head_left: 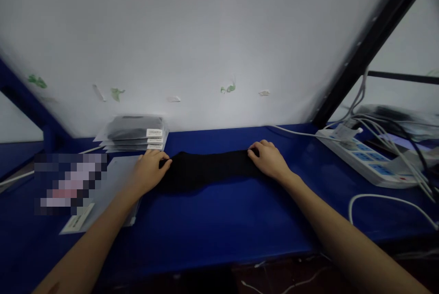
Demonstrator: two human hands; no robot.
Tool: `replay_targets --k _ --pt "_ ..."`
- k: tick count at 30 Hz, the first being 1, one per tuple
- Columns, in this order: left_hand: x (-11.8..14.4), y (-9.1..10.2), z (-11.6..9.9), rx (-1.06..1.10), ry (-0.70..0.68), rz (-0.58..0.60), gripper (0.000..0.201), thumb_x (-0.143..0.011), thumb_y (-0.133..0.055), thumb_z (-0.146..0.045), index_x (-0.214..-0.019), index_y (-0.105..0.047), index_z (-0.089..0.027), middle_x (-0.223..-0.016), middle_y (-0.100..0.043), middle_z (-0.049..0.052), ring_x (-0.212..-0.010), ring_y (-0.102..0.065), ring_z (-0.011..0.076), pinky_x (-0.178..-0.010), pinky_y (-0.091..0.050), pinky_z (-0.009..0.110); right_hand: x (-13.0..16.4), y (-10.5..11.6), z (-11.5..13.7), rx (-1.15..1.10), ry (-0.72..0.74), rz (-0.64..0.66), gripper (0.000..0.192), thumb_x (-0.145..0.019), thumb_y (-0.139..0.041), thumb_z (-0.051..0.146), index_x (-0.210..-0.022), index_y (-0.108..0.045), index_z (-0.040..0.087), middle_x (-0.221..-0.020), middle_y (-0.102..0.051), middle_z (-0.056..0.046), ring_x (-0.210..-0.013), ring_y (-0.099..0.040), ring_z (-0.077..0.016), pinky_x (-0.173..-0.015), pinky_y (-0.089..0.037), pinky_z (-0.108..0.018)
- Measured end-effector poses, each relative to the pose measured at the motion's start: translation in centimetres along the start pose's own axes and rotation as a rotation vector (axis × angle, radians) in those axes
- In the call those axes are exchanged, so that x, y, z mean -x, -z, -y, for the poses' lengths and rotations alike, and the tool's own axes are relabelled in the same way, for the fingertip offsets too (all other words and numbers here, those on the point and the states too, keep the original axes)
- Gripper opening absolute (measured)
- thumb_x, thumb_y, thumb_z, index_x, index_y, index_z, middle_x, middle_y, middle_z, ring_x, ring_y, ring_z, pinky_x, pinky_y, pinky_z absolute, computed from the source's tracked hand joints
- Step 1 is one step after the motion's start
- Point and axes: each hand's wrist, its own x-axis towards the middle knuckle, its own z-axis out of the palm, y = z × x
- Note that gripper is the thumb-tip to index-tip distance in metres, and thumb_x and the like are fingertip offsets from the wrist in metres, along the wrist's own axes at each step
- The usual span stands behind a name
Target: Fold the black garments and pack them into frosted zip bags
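Observation:
A black piece of folded fabric (209, 168) lies stretched flat on the blue table (222, 221), in the middle near the back wall. My left hand (149, 170) grips its left end with fingers curled on the cloth. Its right end is pinched by my right hand (269, 159). Both forearms reach in from the lower corners of the view.
A stack of clear bags holding dark garments (135, 133) sits behind my left hand. Flat empty bags with labels (113, 184) lie at the left. A white power strip (368, 161) with several cables is at the right, under a black frame bar (370, 42).

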Motion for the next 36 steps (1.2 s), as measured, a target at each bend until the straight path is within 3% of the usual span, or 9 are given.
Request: replay_targets --k 14,36 --pt "0.3 0.6 -1.1 0.045 0.003 0.024 0.032 -0.093 -0.047 -0.039 -0.11 -0.067 -0.021 -0.112 -0.071 0.008 -0.113 -0.057 0.0296 -0.097 -0.042 0.047 0.4 0.2 -0.9 -0.001 -0.105 -0.04 0.023 -0.091 -0.047 0.035 -0.095 -0.064 0.019 -0.099 -0.065 -0.012 -0.096 -0.058 -0.0274 -0.084 -0.045 -0.04" --pt "0.3 0.7 -0.9 0.06 0.011 0.01 0.02 -0.089 -0.054 -0.028 -0.104 -0.066 -0.023 -0.102 -0.072 0.006 -0.106 -0.058 0.0279 -0.09 -0.041 0.044 0.4 -0.6 -1.5 0.0 -0.035 -0.047 0.03 -0.091 -0.047 0.037 -0.098 -0.069 0.018 -0.095 -0.066 -0.014 -0.097 -0.057 -0.0289 -0.086 -0.043 -0.042"
